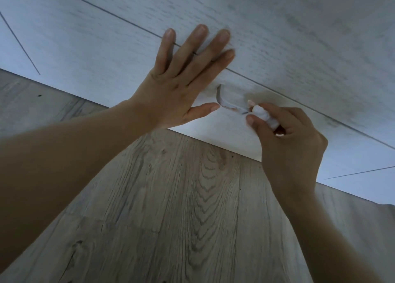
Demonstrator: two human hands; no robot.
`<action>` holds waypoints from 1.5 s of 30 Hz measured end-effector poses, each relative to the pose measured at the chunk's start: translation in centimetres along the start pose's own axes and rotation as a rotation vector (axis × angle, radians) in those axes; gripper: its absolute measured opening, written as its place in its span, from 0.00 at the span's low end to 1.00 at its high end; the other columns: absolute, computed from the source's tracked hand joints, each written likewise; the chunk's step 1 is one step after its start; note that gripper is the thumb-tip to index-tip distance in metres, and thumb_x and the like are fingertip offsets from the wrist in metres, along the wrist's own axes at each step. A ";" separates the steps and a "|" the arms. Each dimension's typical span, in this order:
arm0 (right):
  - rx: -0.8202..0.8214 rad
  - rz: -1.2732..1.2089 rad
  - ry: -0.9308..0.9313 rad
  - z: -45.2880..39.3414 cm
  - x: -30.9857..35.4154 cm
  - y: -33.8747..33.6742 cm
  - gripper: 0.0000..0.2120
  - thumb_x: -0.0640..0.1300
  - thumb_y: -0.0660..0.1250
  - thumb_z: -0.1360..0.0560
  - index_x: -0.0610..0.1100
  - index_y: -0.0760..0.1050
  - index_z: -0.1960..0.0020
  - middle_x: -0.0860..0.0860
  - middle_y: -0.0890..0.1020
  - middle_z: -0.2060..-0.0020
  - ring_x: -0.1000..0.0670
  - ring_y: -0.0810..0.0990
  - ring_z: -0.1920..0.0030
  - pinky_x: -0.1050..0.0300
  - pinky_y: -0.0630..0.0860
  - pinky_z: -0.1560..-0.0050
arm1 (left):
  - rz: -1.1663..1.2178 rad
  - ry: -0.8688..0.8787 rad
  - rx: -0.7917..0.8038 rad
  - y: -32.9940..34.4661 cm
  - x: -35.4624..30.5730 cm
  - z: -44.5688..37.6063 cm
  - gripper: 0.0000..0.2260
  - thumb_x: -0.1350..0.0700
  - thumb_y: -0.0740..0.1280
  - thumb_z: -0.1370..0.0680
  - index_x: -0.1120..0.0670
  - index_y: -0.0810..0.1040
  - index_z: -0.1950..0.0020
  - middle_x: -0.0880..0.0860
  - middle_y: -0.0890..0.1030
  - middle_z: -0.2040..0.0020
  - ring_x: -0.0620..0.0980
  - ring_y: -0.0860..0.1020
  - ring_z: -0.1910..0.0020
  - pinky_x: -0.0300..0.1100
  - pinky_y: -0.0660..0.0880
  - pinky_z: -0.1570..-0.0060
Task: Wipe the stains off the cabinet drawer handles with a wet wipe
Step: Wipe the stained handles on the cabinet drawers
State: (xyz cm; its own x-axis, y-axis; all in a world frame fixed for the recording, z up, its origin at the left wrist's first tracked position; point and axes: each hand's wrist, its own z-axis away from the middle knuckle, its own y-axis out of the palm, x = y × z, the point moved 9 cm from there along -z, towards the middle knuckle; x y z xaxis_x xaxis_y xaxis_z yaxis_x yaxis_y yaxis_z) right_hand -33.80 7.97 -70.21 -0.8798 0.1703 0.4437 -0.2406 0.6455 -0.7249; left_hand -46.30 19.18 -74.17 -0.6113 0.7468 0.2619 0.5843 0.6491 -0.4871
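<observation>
Pinching a folded wet wipe (265,117) in my right hand (292,145), I have it pressed on the right end of the metal handle (229,105) of the bottom drawer (224,130). My left hand (181,83) lies open and flat on the white cabinet front (106,53), gripping nothing. Wood floor (171,207) below.

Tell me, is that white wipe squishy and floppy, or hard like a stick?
Probably soft and floppy: the wet wipe is bunched into a small wad between the fingers of the right hand, which a stiff thing would not allow. It likely weighs very little, since fingertips alone pinch it against the handle. Being wet, it may feel a bit slippery.
</observation>
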 end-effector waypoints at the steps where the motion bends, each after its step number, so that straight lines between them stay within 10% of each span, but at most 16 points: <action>1: 0.006 -0.011 0.024 0.0 -0.3 -0.1 0.09 0.43 0.73 0.29 0.44 0.82 0.49 0.56 0.77 0.59 0.61 0.73 0.62 0.80 0.66 0.60 | -0.002 0.010 0.007 0.0 0.0 0.0 0.34 0.37 0.54 0.20 0.55 0.45 0.23 0.58 0.55 0.27 0.62 0.54 0.29 0.53 0.35 0.28; 21: -0.138 0.174 -0.366 0.4 3.1 0.4 0.07 0.45 0.71 0.27 0.42 0.83 0.52 0.49 0.83 0.61 0.47 0.75 0.57 0.51 0.74 0.61 | 0.105 -0.222 0.117 1.3 -1.7 3.2 0.32 0.37 0.49 0.19 0.58 0.53 0.23 0.58 0.54 0.26 0.62 0.54 0.28 0.63 0.47 0.31; 32: -0.169 -0.010 -0.281 0.3 2.8 0.5 0.07 0.42 0.71 0.27 0.43 0.82 0.50 0.52 0.80 0.62 0.46 0.79 0.61 0.57 0.75 0.60 | 0.084 -0.218 0.070 1.6 -1.6 3.5 0.33 0.37 0.49 0.19 0.55 0.42 0.23 0.58 0.55 0.26 0.62 0.54 0.28 0.62 0.46 0.31; 45: -0.156 0.060 -0.312 0.4 3.3 0.9 0.05 0.43 0.71 0.27 0.44 0.82 0.53 0.60 0.75 0.62 0.55 0.77 0.61 0.59 0.68 0.51 | 0.046 -0.208 0.072 1.4 -1.2 3.4 0.32 0.38 0.49 0.19 0.57 0.51 0.22 0.56 0.56 0.26 0.60 0.56 0.28 0.60 0.48 0.30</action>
State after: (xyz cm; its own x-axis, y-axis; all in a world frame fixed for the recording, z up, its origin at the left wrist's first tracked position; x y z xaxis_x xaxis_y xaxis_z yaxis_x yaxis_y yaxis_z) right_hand -37.14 8.81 -69.65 -0.9791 -0.0093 0.2031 -0.1409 0.7513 -0.6448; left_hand -46.61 18.71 -78.01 -0.6863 0.7246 0.0636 0.5792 0.5972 -0.5549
